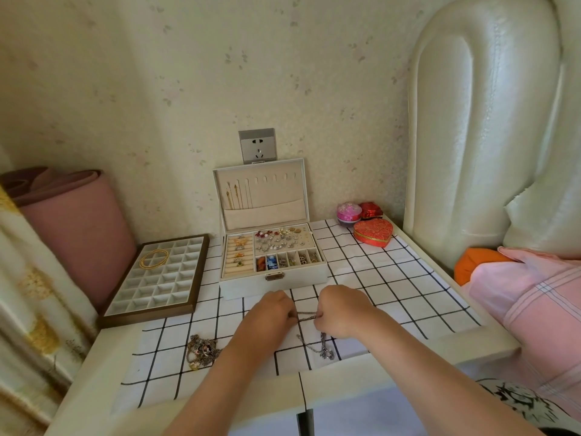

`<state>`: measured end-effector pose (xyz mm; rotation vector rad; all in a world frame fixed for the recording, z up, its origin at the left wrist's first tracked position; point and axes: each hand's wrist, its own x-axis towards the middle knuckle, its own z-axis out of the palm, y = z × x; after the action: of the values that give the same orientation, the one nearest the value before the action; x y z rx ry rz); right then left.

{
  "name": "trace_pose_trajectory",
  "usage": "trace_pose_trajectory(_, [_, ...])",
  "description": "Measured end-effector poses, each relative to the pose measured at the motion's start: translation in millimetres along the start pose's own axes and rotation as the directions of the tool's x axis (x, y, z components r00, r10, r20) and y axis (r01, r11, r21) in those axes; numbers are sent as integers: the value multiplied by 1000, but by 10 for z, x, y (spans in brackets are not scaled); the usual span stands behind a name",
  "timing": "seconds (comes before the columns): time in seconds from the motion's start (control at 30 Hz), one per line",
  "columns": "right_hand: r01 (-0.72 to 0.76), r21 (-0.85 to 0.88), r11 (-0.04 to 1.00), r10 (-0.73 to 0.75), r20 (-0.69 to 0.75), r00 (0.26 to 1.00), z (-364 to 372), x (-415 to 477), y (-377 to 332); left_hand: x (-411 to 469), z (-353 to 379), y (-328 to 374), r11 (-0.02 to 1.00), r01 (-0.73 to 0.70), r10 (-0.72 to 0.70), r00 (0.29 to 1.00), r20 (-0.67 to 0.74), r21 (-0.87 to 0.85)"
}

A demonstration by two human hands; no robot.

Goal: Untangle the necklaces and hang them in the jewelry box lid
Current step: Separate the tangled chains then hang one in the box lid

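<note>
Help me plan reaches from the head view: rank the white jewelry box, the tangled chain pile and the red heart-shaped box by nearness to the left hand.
1. White jewelry box, straight ahead, just beyond the left hand.
2. Tangled chain pile, off to its left, on the near side.
3. Red heart-shaped box, far back on the right.

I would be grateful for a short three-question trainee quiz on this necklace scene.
1. True or false: the jewelry box lid is closed.
2. The coiled gold necklace lies: A in the compartment tray; B on a lid hook; C in the lid pocket.
3. What do the left hand and right hand pinch between them?
Key: 1 false; 2 A; 3 a silver chain.
</note>
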<state>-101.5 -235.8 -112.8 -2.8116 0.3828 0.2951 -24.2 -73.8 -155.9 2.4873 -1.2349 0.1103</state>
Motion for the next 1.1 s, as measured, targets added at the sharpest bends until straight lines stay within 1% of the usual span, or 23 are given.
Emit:
trace_pose_trajectory(0.03, [-9, 26, 1000, 9, 16, 1000, -15, -14, 12, 3, 1, 3, 1000, 4, -4, 1000, 2, -5])
trace_pose_trajectory(0.1, [-40, 165, 985, 34, 36, 999, -50, -19, 50, 11, 13, -3, 1000, 27, -27, 1000, 2, -10])
trace_pose_trajectory(0.23, [-64, 500, 863, 66, 14, 998, -167, 17, 87, 26, 44, -30, 1000, 9, -9, 1000, -3, 20])
trace_pose_trajectory(0.27, [-72, 586, 807, 81, 11, 997, -187, 28, 90, 22, 49, -34, 1000, 2, -2, 1000, -4, 20])
trace_pose_trajectory(0.33, [-110, 782, 614, 129, 39, 991, -228, 23, 86, 8, 70, -49, 999, -8, 9, 1000, -17, 42])
trace_pose_trajectory(0.37, [-117, 844, 524, 152, 42, 987, -246, 23, 93, -2, 82, -55, 999, -13, 14, 999, -33, 50])
trace_pose_trajectory(0.43, [-105, 904, 414, 200, 22, 980, -287, 16, 111, -21, 86, -59, 999, -3, 5, 999, -54, 39])
trace_pose_trajectory(0.47, [-96, 929, 358, 215, 19, 976, -292, 20, 125, -30, 68, -51, 1000, 25, -25, 998, -54, 0])
trace_pose_trajectory(0.5, [-94, 950, 297, 223, 26, 974, -294, 34, 144, -41, 31, -39, 993, 82, -86, 996, -37, -90])
trace_pose_trajectory(0.53, [-92, 963, 251, 224, 35, 974, -301, 40, 161, -44, -19, -23, 962, 158, -162, 987, 3, -222])
trace_pose_trajectory(0.57, [-93, 966, 239, 223, 39, 974, -297, 58, 191, -38, -67, -10, 903, 232, -226, 972, 59, -361])
trace_pose_trajectory(0.6, [-97, 959, 267, 226, 36, 974, -293, 70, 216, -24, -113, -4, 834, 292, -275, 955, 107, -467])
trace_pose_trajectory(0.63, [-96, 936, 339, 237, 14, 971, -286, 87, 245, -3, -151, -8, 784, 340, -320, 938, 132, -519])
trace_pose_trajectory(0.67, [-87, 888, 451, 252, -33, 967, -277, 105, 278, 10, -180, -20, 757, 381, -361, 921, 147, -531])
trace_pose_trajectory(0.7, [-78, 792, 605, 258, -102, 961, -256, 127, 323, 14, -209, -32, 754, 409, -388, 909, 153, -514])
trace_pose_trajectory(0.73, [-80, 648, 757, 248, -173, 953, -238, 129, 364, 13, -234, -47, 776, 426, -404, 902, 151, -465])
trace_pose_trajectory(0.77, [-96, 496, 863, 234, -225, 946, -213, 131, 402, 7, -252, -66, 818, 428, -407, 903, 139, -384])
trace_pose_trajectory(0.8, [-125, 362, 924, 228, -258, 939, -189, 129, 431, -3, -264, -86, 860, 425, -405, 905, 127, -282])
trace_pose_trajectory(0.87, [-176, 179, 968, 223, -287, 932, -144, 139, 463, -33, -288, -103, 898, 428, -416, 902, 118, -105])
trace_pose_trajectory(0.9, [-188, 124, 974, 216, -288, 933, -121, 154, 467, -44, -291, -106, 900, 433, -424, 897, 123, -52])
trace_pose_trajectory(0.97, [-182, 77, 980, 197, -279, 940, -78, 178, 454, -67, -283, -99, 908, 416, -418, 901, 120, 37])
trace_pose_trajectory(1.03, [-147, 7, 989, 142, -297, 944, -39, 167, 416, -81, -267, -83, 918, 385, -393, 913, 109, 93])
trace_pose_trajectory(1.1, [-60, -121, 991, 20, -314, 949, 12, 163, 377, -73, -254, -61, 924, 366, -377, 921, 98, 112])
